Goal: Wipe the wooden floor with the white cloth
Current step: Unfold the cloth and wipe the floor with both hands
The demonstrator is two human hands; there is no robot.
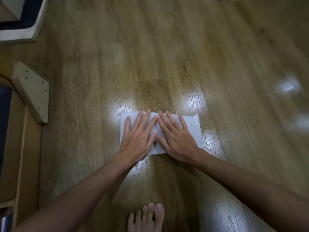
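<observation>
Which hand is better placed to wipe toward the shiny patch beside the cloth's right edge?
Probably the right hand: it presses flat on the white cloth nearest that patch, while the left hand lies farther away.

My left hand [137,139] and right hand [175,139] lie flat, palms down, fingers straight and spread. My index fingertips meet ahead, thumbs touch behind them. Both bare forearms stretch back toward me; one bare foot [147,218] stands behind my fingers.

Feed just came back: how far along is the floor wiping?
Done: cloth lies flat on the wooden floor. In hand: left hand and right hand press it, fingers straight. Left: wiped area can't be judged; the sheen may only be light.
</observation>
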